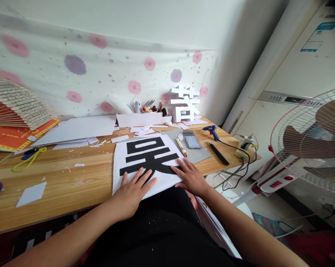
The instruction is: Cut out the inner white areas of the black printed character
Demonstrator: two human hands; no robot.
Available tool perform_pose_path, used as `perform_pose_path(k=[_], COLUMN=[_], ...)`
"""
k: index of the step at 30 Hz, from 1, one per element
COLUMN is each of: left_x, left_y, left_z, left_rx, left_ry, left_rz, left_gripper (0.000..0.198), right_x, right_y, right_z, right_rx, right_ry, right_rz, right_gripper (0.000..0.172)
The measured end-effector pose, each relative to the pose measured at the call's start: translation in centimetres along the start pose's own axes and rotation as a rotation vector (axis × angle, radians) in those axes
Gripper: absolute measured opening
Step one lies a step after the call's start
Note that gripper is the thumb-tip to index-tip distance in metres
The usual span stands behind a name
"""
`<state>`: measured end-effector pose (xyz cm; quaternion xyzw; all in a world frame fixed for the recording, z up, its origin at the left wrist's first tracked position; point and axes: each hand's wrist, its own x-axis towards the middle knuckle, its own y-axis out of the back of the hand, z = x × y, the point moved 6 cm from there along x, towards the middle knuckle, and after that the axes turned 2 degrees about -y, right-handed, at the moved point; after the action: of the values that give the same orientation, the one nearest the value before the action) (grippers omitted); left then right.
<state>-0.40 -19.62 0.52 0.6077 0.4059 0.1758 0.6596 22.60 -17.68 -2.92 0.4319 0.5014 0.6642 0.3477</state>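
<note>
A white sheet [119, 152] printed with a large black Chinese character [142, 161] lies at the table's front edge. My left hand [132, 193] rests flat on its lower left part, fingers spread over the lower strokes. On the sheet's right edge lies my right hand [192, 178], fingers stretched out, touching the end of a black stroke. Both hands press on the paper and grip nothing. Just beyond the right hand, a white and red pen-like tool [181, 147] lies on a grey cutting mat [202, 155].
A blue glue gun [211, 130] and a black stick-shaped tool [219, 154] lie to the right. Behind stand a white tool box [139, 119] and a white cut-out character [185, 104]. White boards [78, 128] and scraps cover the back left. A fan [312, 137] stands right of the table [81, 189].
</note>
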Motion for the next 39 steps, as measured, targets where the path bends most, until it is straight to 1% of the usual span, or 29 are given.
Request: perform_pose_path(k=[3, 5, 7, 9, 11, 12, 14, 15, 16, 17, 19, 21, 24, 26, 29, 31, 33, 35, 37, 39], left_x=[0.0, 0.5, 1.4, 2.9, 5.1, 6.3, 9.0, 10.2, 11.3, 12.3, 13.5, 13.9, 13.7, 13.5, 13.3, 13.2, 13.1, 12.9, 12.8, 12.8], left_y=[1.1, 2.0, 3.1, 4.0, 4.6, 4.8, 4.9, 4.8, 4.4, 4.1, 3.5, 3.0, 2.7, 2.8, 3.1, 3.1, 3.0, 2.9, 2.8, 2.9], left_z=[-0.2, -0.5, -1.0, -1.9, -4.0, -5.6, -9.4, -11.3, -13.0, -14.2, -15.6, -15.8, -15.2, -14.9, -14.4, -14.0, -13.4, -12.7, -12.2, -11.9], left_rx=[-0.091, -0.135, -0.152, -0.172, -0.201, -0.21, -0.192, -0.184, -0.18, -0.188, -0.201, -0.211, -0.213, -0.205, -0.185, -0.182, -0.185, -0.183, -0.174, -0.172], left_ry=[-0.023, -0.067, -0.15, -0.249, -0.289, -0.263, -0.14, -0.062, -0.008, 0.01, 0.01, -0.007, -0.006, 0.0, -0.015, -0.052, -0.106, -0.147, -0.171, -0.187], left_rz=[-0.007, 0.013, 0.073, 0.155, 0.23, 0.269, 0.313, 0.317, 0.292, 0.274, 0.237, 0.207, 0.156, 0.126, 0.112, 0.113, 0.114, 0.115, 0.117, 0.119], left_gripper=[0.092, 0.08, 0.069, 0.069, 0.075, 0.074, 0.069, 0.068, 0.069, 0.07, 0.072, 0.073, 0.074, 0.073, 0.068, 0.063, 0.057, 0.056, 0.057, 0.063], right_x=[-0.2, -0.4, -0.5, -0.7, -0.8, -0.9, -1.0, -1.1, -1.2, -1.2, -1.3, -1.3, -0.7, 0.2, 1.8, 2.7, 3.2, 3.4, 3.4, 3.1], right_y=[-0.2, -0.4, -0.5, -0.6, -0.6, -0.7, -0.8, -0.8, -0.8, -0.8, -0.6, 0.0, 1.3, 2.3, 3.3, 3.3, 2.9, 2.4, 2.0, 1.9], right_z=[-0.1, -0.1, -0.2, -0.1, 0.0, 0.0, 0.0, 0.0, 0.0, 0.0, 0.1, 0.2, 0.1, -0.5, -3.2, -5.5, -7.2, -8.0, -8.1, -7.9], right_rx=[-0.011, -0.027, -0.045, -0.053, -0.053, -0.054, -0.057, -0.058, -0.057, -0.054, -0.046, -0.019, 0.046, 0.08, 0.147, 0.198, 0.233, 0.253, 0.264, 0.263], right_ry=[-0.001, 0.0, 0.016, 0.042, 0.07, 0.084, 0.108, 0.115, 0.119, 0.12, 0.106, 0.102, 0.112, 0.142, 0.282, 0.386, 0.437, 0.439, 0.427, 0.428], right_rz=[0.027, 0.051, 0.073, 0.104, 0.142, 0.161, 0.185, 0.188, 0.185, 0.178, 0.153, 0.109, 0.022, -0.014, -0.042, -0.08, -0.134, -0.181, -0.207, -0.209], right_gripper=[0.081, 0.082, 0.086, 0.09, 0.092, 0.092, 0.092, 0.092, 0.092, 0.091, 0.09, 0.091, 0.101, 0.105, 0.098, 0.088, 0.081, 0.077, 0.076, 0.073])
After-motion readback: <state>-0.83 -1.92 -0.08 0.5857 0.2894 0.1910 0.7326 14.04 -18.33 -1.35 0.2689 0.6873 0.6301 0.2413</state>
